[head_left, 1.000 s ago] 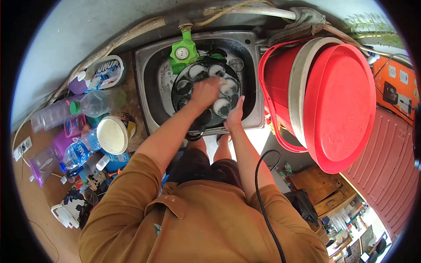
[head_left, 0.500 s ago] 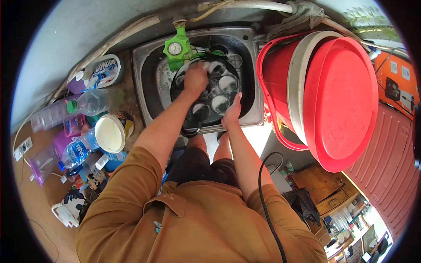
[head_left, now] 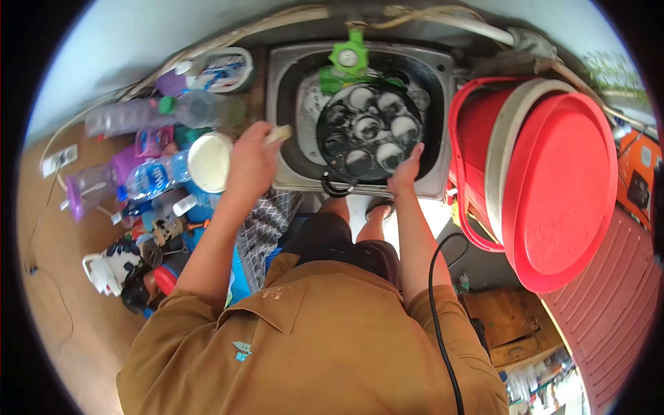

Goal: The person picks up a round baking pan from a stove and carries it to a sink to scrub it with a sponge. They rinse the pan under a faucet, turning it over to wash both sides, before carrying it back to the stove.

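In the head view, a black pan with several round wells (head_left: 379,138) lies tilted in the steel sink (head_left: 294,169), white suds filling its wells. My right hand (head_left: 407,171) grips the pan at its lower right rim, thumb up along the edge and the other fingers hidden beneath. My left hand (head_left: 252,162) is closed around a pale yellowish sponge (head_left: 279,135), which pokes out past the fingers at the sink's left rim. A looped black handle (head_left: 337,184) hangs over the sink's front edge.
A green tap (head_left: 348,58) stands behind the pan. Large red buckets with a red basin (head_left: 564,190) crowd the right side. On the left are a white tub (head_left: 210,162), a water bottle (head_left: 155,176) and a detergent container (head_left: 225,70). A black cable (head_left: 434,297) hangs before me.
My left hand has left the pan's wells and moved left, out over the sink's edge, with the sponge in it. My right hand stays on the pan's rim. The view has shifted.
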Demonstrator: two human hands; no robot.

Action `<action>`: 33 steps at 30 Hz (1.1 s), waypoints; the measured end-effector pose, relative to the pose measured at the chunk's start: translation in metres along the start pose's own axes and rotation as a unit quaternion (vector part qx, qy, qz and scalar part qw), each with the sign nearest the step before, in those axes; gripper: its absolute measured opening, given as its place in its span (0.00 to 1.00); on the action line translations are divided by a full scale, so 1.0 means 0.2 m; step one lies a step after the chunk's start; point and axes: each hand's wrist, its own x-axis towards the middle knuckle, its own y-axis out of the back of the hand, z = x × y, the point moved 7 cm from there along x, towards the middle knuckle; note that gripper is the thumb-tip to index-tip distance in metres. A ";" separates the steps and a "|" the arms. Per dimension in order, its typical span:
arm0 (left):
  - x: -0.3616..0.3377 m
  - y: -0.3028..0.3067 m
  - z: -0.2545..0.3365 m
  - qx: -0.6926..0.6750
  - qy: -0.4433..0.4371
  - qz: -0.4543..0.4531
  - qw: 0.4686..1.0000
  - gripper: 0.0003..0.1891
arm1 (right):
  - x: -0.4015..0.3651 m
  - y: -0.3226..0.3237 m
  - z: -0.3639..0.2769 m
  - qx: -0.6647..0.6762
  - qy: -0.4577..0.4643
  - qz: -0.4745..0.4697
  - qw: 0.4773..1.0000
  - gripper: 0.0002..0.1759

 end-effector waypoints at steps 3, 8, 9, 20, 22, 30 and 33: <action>-0.14 0.42 -0.17 0.087 0.060 0.063 0.992 0.09 | -0.03 -0.02 -0.03 -0.013 0.003 0.020 1.000 0.40; -0.17 0.33 -0.74 0.101 0.105 -0.012 0.989 0.06 | -0.07 -0.04 -0.04 0.002 -0.034 0.009 0.999 0.41; -0.13 0.19 -0.81 0.133 0.067 -0.095 0.984 0.06 | -0.07 -0.04 -0.06 -0.015 -0.023 0.030 0.999 0.41; 0.03 -0.10 -1.12 0.253 0.064 -0.264 0.929 0.13 | -0.14 -0.10 -0.09 -0.002 -0.055 0.010 0.998 0.41; 0.04 0.04 -1.06 0.234 0.044 -0.182 0.954 0.13 | -0.09 -0.08 -0.07 0.014 -0.038 -0.016 0.999 0.43; 0.03 0.23 -0.08 -0.058 0.046 -0.002 0.997 0.14 | 0.04 0.04 0.00 0.022 -0.007 -0.008 1.000 0.37; 0.16 -0.42 -0.08 -0.108 0.005 -0.017 0.994 0.15 | -0.01 0.00 -0.01 0.039 -0.026 -0.012 0.999 0.38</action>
